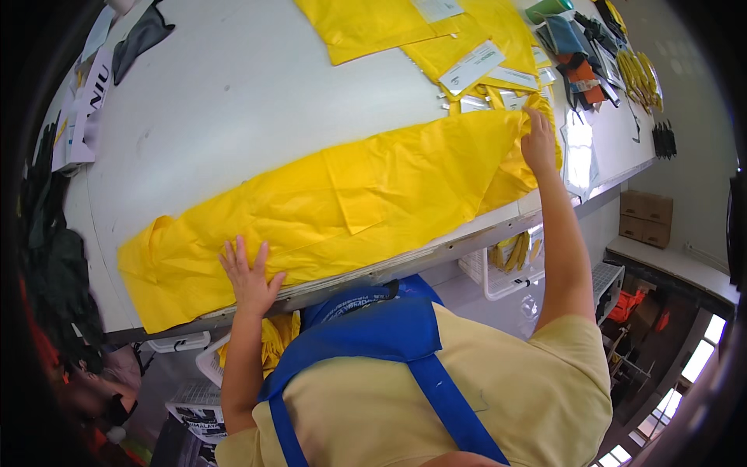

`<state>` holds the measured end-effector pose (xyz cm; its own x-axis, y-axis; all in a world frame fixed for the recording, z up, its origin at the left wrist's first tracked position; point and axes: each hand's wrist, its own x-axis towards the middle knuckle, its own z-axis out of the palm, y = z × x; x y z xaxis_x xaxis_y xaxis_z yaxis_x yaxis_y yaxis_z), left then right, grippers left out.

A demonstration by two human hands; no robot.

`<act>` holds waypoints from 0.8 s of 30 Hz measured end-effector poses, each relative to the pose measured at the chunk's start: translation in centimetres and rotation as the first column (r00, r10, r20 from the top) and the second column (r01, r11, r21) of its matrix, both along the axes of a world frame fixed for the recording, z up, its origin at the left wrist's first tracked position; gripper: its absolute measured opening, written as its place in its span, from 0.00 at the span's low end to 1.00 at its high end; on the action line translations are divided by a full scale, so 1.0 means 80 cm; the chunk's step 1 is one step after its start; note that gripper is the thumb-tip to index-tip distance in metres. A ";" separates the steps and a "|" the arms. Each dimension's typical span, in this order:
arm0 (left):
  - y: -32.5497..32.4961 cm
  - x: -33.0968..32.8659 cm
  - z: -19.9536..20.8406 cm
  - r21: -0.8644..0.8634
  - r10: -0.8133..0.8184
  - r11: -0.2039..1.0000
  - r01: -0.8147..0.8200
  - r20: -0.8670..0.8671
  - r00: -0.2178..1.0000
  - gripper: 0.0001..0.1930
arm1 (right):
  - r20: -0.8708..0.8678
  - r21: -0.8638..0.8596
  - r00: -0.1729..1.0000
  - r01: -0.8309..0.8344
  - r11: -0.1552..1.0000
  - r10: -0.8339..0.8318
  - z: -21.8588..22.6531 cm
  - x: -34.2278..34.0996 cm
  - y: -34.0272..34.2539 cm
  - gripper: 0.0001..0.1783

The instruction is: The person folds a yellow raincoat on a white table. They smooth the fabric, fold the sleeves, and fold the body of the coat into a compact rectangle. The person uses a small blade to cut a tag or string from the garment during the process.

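A long piece of yellow fabric (405,175) lies lengthwise along the table's near edge, folded over and creased, with a pocket-like flap near its middle. Toward its left end, my left hand (253,284) rests flat on the cloth, fingers spread. My right hand (538,140) is at the far right end, its fingers closed on the fabric's upper edge, where a fold opens over another yellow layer. The fingertips there are partly hidden.
Yellow pieces (366,27) with white labels (471,66) lie at the back. Cloths, an orange item (583,82) and yellow bundles (640,80) crowd the right side. White baskets (510,272) are below the table edge. Dark fabric (62,265) hangs at the left; a person (117,377) is lower left.
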<state>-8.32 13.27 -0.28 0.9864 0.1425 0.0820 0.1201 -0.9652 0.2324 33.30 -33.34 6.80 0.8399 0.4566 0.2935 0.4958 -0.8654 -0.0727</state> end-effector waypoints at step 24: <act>0.060 0.006 0.008 -0.213 0.214 0.948 -0.238 -0.132 0.968 0.27 | -0.457 0.014 0.783 -0.468 0.883 0.422 -0.028 -0.066 0.176 0.46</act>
